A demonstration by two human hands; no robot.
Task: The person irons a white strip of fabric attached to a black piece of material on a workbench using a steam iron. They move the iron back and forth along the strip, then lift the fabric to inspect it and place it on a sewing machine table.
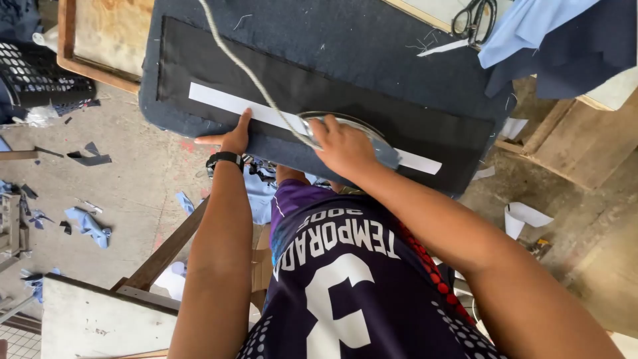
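Note:
A dark blue padded ironing board (345,40) carries a strip of black fabric (299,86) with a long white paper strip (219,101) laid along it. My right hand (342,145) grips the handle of a clothes iron (372,136) that rests on the white strip; its cord (246,66) runs up across the board. My left hand (232,138), with a black wristwatch, lies flat with fingers pressing the white strip near the board's front edge, just left of the iron.
Black scissors (473,16) lie at the back right beside light blue cloth (531,26) and dark navy cloth (578,56). A black plastic basket (40,76) stands at left. Fabric scraps (88,223) litter the concrete floor. A wooden frame (166,249) and white board (93,319) sit below.

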